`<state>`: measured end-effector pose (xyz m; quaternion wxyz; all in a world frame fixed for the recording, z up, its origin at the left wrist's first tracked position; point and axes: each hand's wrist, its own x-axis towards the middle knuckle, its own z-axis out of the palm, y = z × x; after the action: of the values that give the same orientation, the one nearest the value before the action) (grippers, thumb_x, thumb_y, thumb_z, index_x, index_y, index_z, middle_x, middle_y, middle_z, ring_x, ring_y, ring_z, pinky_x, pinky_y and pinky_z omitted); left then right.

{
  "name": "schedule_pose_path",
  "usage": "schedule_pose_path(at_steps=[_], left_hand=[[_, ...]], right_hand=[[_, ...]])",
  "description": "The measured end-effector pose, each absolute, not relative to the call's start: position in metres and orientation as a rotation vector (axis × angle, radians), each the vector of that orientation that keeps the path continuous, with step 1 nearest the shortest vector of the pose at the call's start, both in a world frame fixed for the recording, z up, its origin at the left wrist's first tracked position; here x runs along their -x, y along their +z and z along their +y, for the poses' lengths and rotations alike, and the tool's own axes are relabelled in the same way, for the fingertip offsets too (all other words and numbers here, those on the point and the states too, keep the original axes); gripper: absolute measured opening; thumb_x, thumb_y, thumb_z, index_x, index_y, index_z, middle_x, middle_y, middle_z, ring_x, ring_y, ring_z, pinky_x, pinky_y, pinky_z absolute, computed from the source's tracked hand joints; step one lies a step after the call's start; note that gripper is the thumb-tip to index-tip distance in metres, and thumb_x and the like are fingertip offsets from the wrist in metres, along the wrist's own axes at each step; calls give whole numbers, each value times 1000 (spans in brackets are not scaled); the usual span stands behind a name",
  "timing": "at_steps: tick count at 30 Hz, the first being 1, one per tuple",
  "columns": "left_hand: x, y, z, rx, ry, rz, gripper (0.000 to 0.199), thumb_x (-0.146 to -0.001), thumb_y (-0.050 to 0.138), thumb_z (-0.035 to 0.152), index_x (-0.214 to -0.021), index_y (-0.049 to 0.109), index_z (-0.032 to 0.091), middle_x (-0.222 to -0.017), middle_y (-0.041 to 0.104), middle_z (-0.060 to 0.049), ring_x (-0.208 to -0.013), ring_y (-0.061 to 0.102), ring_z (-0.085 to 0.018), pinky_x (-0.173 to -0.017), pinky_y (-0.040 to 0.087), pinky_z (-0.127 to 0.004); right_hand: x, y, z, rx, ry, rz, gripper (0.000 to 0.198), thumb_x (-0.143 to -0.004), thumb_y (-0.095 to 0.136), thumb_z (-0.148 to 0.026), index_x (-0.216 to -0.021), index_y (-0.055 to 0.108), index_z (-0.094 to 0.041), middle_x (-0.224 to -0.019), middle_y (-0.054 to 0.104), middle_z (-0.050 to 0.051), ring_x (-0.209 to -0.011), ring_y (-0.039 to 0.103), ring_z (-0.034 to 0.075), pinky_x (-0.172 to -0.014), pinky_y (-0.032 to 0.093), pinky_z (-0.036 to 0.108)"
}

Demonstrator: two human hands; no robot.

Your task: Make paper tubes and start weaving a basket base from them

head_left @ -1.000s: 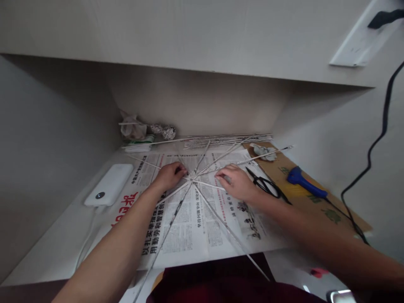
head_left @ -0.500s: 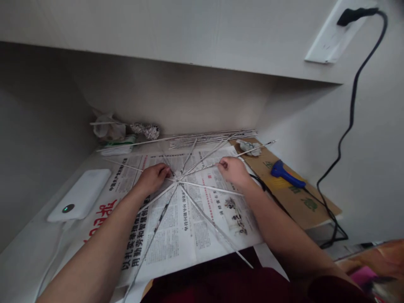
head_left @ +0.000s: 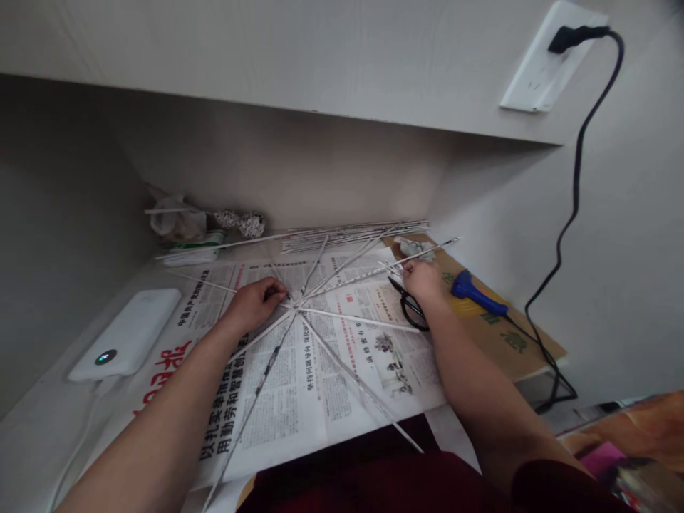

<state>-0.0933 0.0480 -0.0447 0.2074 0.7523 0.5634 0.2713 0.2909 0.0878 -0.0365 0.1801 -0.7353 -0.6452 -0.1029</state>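
Thin rolled-paper sticks (head_left: 355, 318) cross at a hub (head_left: 296, 306) and fan out like spokes over a newspaper (head_left: 283, 413). Close to the hub on its left side, my left hand (head_left: 255, 305) is closed, thumb and fingertips pinched on one of the sticks. My right hand (head_left: 422, 279) is farther out to the right, its fingers curled together at the stick that slants up to the right; the fingertips are small and partly hidden. Black-handled scissors (head_left: 410, 308) lie just below and left of that hand, partly behind the wrist.
A bundle of paper sticks (head_left: 342, 237) lies along the back wall. At left sits a white power bank (head_left: 125, 335) with a cable. On the right, a blue glue gun (head_left: 478, 293) and crumpled paper (head_left: 414, 248) rest on cardboard (head_left: 526, 349). A cord hangs from the wall socket (head_left: 539, 85).
My right hand has moved outward to the right along the slanting stick, and the scissors now show beside it. My left hand stays by the hub. The whole view has shifted slightly.
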Motion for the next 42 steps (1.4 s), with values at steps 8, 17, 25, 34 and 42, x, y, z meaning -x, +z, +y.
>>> schedule_pose_path(at_steps=[8, 17, 25, 34, 42], left_hand=[[94, -47, 49, -2087, 763, 1566, 28, -79, 50, 44, -89, 64, 21, -90, 70, -4, -84, 63, -21, -77, 45, -30], [92, -44, 47, -2083, 728, 1584, 28, -78, 51, 45, -88, 64, 22, -88, 71, -2, -82, 63, -20, -74, 44, -29], [89, -47, 48, -2038, 844, 1593, 30, -78, 53, 48, -87, 65, 22, -86, 71, -2, -80, 63, -20, -74, 45, -29], [48, -17, 14, -1841, 1186, 1375, 32, -76, 64, 49, -85, 67, 18, -87, 71, -3, -83, 63, -19, -79, 49, -29], [35, -21, 7, -1774, 1065, 1197, 27, -76, 65, 44, -84, 69, 18, -83, 71, -4, -81, 63, -19, -78, 49, -30]], right_hand=[[-300, -33, 90, 2084, -186, -1692, 18, -77, 54, -24, -81, 70, -19, -82, 71, 12, -78, 65, 28, -70, 48, 38], [-297, -27, 91, 1918, 82, -1596, 15, -74, 58, -31, -73, 69, -22, -71, 69, 5, -66, 61, 21, -61, 46, 31], [-281, -14, 80, 1775, 396, -1568, 17, -71, 61, -37, -71, 65, -20, -65, 61, 0, -63, 53, 16, -57, 39, 26], [-206, -12, 49, 1267, 680, -1843, 21, -75, 64, -38, -71, 66, -17, -64, 60, -1, -59, 48, 11, -57, 38, 23], [-148, -8, 9, 1094, 809, -2043, 16, -78, 61, -28, -65, 60, -18, -60, 52, -4, -56, 45, 9, -53, 34, 20]])
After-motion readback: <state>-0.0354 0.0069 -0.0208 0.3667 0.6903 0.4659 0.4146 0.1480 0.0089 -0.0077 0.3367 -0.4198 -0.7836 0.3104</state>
